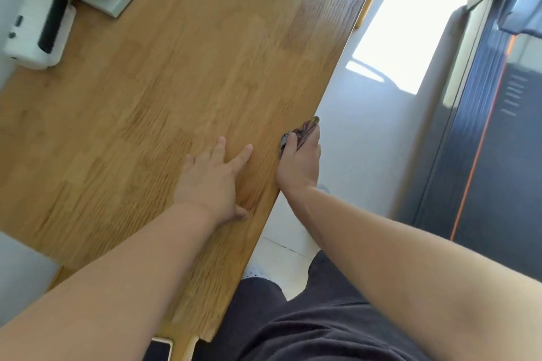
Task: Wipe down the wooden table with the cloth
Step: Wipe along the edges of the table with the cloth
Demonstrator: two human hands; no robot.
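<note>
Wiping at the edge of the wooden table

Right hand clenched around bunched cloth at the rim; left hand flat, fingers spread, pressing the tabletop, holding nothing.

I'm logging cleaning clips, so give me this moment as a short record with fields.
surface: wooden table
left hand: flat on the table, fingers spread, empty
right hand: at the table's right edge, gripping a bunched cloth
other items: white devices at far left; phone at near edge
</note>
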